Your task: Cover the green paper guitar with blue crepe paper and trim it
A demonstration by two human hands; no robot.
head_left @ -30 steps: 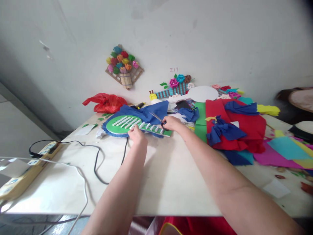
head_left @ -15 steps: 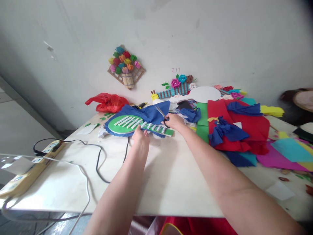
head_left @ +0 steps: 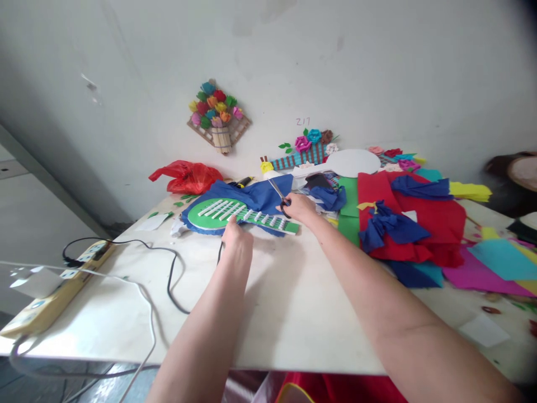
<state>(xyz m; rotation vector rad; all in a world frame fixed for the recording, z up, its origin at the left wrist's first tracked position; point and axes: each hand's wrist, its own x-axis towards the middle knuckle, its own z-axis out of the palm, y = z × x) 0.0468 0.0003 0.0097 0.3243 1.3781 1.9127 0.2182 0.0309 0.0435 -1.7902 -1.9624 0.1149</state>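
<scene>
A green lute-shaped craft piece with white strips across it lies on blue crepe paper that spreads past its edges. My left hand grips the near edge of this piece, thumb on top and the other fingers mostly hidden beneath. In my right hand is a pair of scissors, its handles round the fingers and its blades pointing up and left over the blue paper. Whether the blades touch the paper, I cannot tell.
Red paper with crumpled blue scraps covers the right side. A white oval cutout leans at the back. A red plastic bag sits behind on the left. A power strip with cables runs along the left edge.
My left hand has shifted slightly left along the near edge, and its fingers have tucked out of sight. My right hand with the scissors has hardly moved. The view has shifted slightly.
</scene>
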